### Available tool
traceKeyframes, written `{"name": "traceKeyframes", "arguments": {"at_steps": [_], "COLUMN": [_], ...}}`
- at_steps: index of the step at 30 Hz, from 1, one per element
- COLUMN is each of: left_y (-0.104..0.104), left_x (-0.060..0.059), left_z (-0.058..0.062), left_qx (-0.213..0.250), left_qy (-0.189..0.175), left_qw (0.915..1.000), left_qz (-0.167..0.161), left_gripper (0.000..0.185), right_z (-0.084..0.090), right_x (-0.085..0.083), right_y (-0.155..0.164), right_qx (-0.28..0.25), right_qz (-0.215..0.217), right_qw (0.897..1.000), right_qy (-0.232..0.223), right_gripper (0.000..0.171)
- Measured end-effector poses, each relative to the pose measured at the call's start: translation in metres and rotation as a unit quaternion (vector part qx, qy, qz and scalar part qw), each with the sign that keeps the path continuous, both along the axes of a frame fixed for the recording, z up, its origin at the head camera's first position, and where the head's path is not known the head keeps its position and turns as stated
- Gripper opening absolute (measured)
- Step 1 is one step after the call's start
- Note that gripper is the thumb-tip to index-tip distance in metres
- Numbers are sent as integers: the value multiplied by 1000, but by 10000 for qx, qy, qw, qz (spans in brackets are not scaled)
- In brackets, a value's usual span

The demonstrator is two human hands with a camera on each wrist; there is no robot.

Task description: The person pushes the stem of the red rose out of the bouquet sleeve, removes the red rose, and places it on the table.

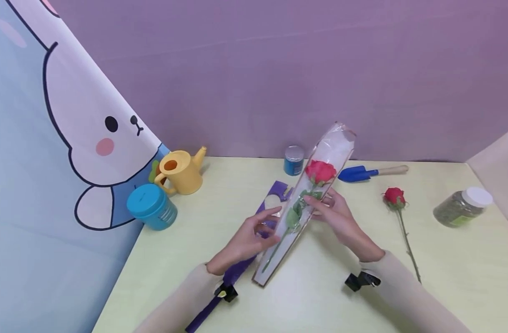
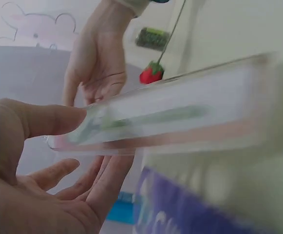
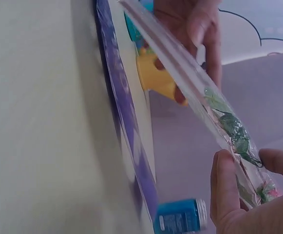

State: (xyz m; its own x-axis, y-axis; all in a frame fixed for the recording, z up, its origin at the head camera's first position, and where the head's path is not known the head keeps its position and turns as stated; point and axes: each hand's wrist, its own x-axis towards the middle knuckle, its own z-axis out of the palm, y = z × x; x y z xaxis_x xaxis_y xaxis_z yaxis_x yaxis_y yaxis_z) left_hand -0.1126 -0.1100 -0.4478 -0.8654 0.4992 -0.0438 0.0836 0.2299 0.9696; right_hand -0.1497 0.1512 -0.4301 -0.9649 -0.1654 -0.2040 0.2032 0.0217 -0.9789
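Note:
A clear plastic sleeve with a red rose inside is held tilted over the table. Its lower end is at the tabletop. My left hand pinches the sleeve's left edge, thumb on top and fingers beneath, as the left wrist view shows around. My right hand grips the right edge beside the leaves, thumb and fingers on either side. A purple sleeve lies flat under the clear one.
A second red rose lies on the table to the right. Along the back stand a yellow watering can, teal tub, small blue jar and blue trowel. A white-lidded jar lies far right.

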Motion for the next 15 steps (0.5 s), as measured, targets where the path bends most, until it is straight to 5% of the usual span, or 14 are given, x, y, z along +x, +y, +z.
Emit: {"name": "traceKeyframes", "arguments": {"at_steps": [12,15], "left_y": [22,26], "left_x": [14,15], "left_z": [-15,-16], "left_qx": [296,304], "left_qy": [-13,238], "left_qw": [9994,9991], "left_qz": [163,158], "left_gripper": [66,63], "right_z": [10,11], "right_x": [-2,-2], "right_y": [28,30], "right_qx": [27,21], "right_qz": [-271,-254], "right_qw": [9995,9995], "right_qy": [188,203], "right_gripper": [59,61]}}
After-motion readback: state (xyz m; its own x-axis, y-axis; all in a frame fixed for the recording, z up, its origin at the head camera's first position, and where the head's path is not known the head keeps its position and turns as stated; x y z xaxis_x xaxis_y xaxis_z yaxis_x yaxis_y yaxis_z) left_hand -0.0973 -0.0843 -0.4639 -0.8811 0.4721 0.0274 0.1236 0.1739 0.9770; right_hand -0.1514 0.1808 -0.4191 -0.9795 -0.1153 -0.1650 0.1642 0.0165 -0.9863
